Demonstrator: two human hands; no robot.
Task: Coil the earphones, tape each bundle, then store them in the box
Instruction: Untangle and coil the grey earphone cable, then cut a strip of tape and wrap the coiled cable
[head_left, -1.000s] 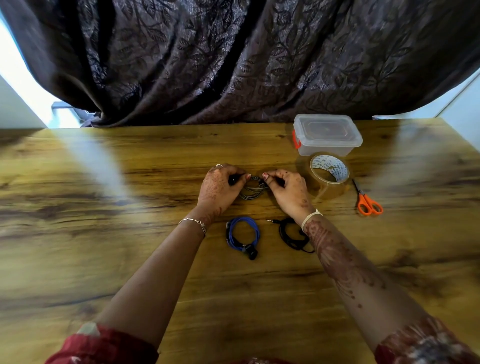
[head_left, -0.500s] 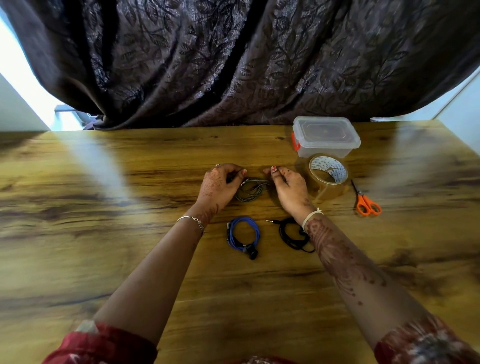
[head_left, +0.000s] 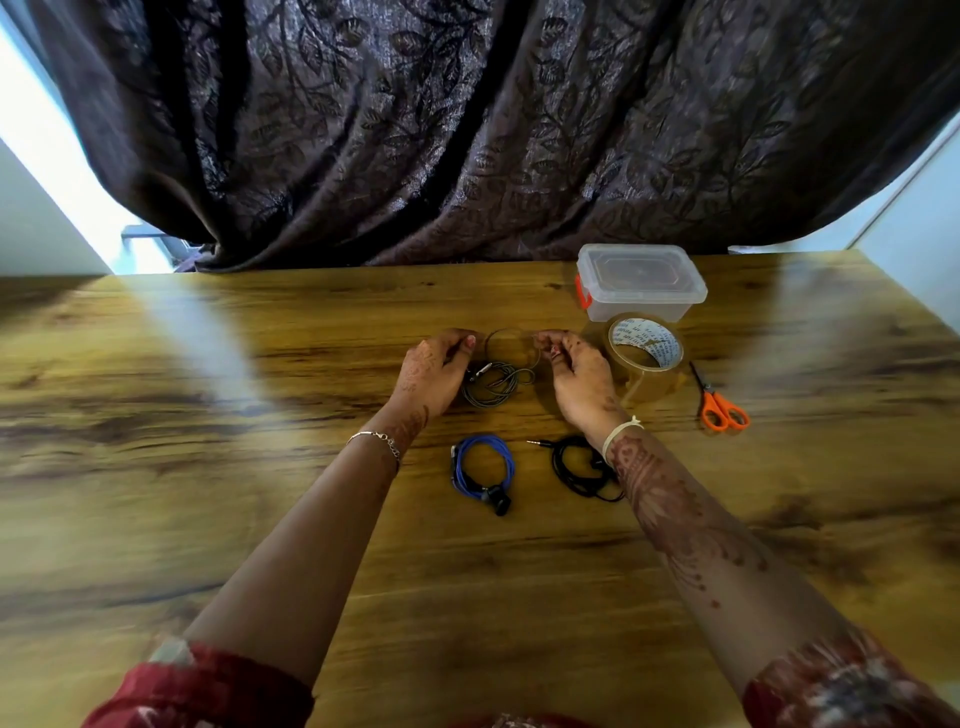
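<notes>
**Grey earphone cord held up in a loop between two hands**

The left hand (head_left: 434, 366) and right hand (head_left: 579, 376) each pinch one side of a thin loop of the grey earphones (head_left: 493, 382), raised between them; the rest of that cord lies loosely coiled on the bench (head_left: 208, 467) under the hands, its plug end hard to make out beside the left hand. The right forearm covers part of the black earphones (head_left: 576, 467), whose plug points left. The blue earphones (head_left: 483, 467) lie coiled just left of them, a dark part at the near end. The tape roll (head_left: 644, 358) has print inside its core, too small to read. Behind it stands the clear box (head_left: 641, 280), lid on, with an orange clasp. The orange scissors (head_left: 719, 405) lie right of the tape, blades pointing away.
</notes>
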